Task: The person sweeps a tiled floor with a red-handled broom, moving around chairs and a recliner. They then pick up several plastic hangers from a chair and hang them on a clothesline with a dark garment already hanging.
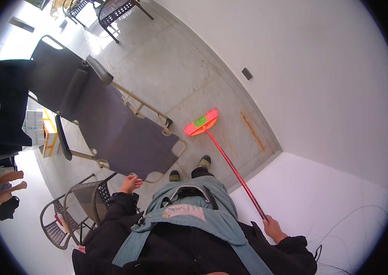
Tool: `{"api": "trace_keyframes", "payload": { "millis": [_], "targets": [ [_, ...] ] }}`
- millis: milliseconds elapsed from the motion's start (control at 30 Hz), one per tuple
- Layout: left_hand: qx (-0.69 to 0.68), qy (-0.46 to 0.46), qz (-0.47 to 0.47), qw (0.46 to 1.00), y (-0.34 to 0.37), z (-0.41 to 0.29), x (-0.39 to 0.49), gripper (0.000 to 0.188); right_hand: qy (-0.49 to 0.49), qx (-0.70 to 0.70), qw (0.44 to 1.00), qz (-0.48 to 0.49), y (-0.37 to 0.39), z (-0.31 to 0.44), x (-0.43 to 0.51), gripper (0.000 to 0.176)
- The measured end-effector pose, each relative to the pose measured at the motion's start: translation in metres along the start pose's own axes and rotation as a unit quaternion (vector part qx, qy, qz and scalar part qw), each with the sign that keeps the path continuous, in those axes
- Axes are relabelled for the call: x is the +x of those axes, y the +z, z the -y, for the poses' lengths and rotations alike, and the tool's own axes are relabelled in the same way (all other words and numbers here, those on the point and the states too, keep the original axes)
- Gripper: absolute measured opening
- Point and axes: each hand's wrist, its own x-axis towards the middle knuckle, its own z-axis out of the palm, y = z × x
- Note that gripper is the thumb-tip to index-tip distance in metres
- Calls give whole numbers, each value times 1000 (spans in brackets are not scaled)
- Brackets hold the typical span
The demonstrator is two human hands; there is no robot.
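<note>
My right hand (275, 229) is closed around the upper end of a broom's red handle (233, 168). The broom head (201, 126), orange with pink and green bristles, is out in front on the grey tiled floor, its bristles pointing away from me. My left hand (131, 184) is at my left side with its fingers slightly curled and apart, holding nothing that shows. It appears near the foot end of a grey folding lounge chair (121, 130). Rust-coloured streaks (253, 132) mark the floor to the right of the broom head.
White walls (300, 68) meet in a corner at the right. Woven chairs stand at lower left (87, 199) and at the top (114, 13). Beyond the lounge chair are white boxes with yellow tape (50, 134) and hanging dark clothes (3, 103). Loose thin wires (338, 237) show at lower right.
</note>
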Motion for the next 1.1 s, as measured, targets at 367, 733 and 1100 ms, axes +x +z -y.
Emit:
{"api": "trace_keyframes", "payload": {
  "millis": [367,733,1100],
  "targets": [
    [31,41,28,998,28,-71,-36,23,-188,153,968,-66,95,138,228,27],
    [-7,-16,7,1000,-4,-90,-45,24,-40,170,984,-43,32,94,115,30],
    [-39,-63,62,995,70,-170,77,25,-7,117,993,-32,-16,143,182,25]
  ]
}}
